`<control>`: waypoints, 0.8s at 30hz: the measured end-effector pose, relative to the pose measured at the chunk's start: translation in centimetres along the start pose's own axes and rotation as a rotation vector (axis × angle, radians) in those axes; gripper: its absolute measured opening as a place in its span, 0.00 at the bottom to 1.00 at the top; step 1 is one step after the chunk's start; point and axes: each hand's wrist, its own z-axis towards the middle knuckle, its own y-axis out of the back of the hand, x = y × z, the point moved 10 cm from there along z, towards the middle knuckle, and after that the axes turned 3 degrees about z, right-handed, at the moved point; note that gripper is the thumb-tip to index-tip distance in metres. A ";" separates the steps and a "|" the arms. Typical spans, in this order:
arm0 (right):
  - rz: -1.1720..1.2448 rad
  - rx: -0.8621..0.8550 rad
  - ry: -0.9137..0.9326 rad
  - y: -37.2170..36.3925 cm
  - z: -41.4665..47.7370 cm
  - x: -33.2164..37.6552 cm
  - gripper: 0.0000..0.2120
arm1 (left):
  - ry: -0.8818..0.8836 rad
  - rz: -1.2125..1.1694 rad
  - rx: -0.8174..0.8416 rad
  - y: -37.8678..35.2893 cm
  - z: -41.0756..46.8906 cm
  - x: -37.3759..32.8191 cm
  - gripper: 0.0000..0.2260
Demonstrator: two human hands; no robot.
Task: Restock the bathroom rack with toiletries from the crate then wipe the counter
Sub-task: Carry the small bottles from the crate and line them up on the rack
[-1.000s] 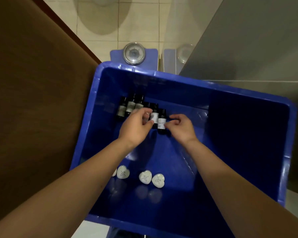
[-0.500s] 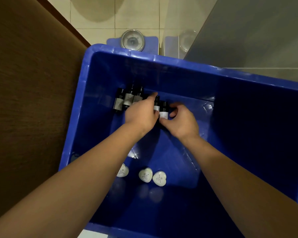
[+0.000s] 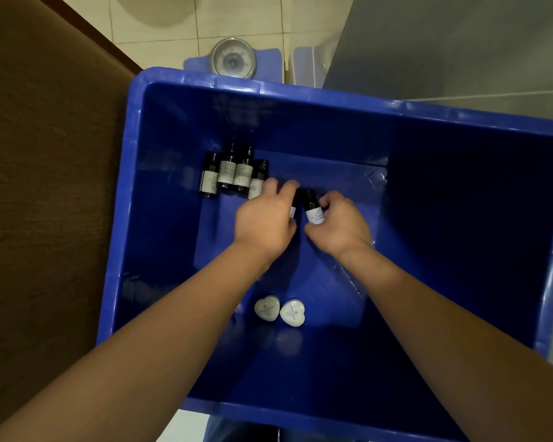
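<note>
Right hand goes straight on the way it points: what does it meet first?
Probably the half-hidden bottle by the left hand; the right hand pinches a labelled bottle. Depth unclear.

crate (image 3: 166,234) blue | bottles (image 3: 227,173) dark, perhaps black, pale labels | hearts (image 3: 266,309) white

Pale cream floor tiles (image 3: 160,39) with thin grout lines filled the top of the view, and a soft round shadow (image 3: 160,11) lay across them. A dark brown wooden panel (image 3: 45,186) ran down the left. At right stood a glossy grey panel (image 3: 460,43), dimly mirroring a chrome-rimmed dial (image 3: 233,59) set on a blue base.
</note>
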 end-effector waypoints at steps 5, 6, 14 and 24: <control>0.206 0.039 -0.108 -0.5 -1.3 -2.0 0.14 | 0.021 -0.003 0.052 -0.7 -0.5 -0.8 0.21; 0.242 0.043 -0.124 -0.5 -1.6 -2.4 0.14 | 0.024 -0.024 0.070 -1.0 -0.7 -1.0 0.21; 0.533 0.173 -0.233 -0.3 -5.7 -4.1 0.19 | 0.167 -0.697 0.261 -3.5 -4.1 -1.0 0.22; 0.784 0.072 -0.227 5.7 -16.7 -1.5 0.14 | 0.141 -1.063 0.360 3.2 -11.2 -4.3 0.17</control>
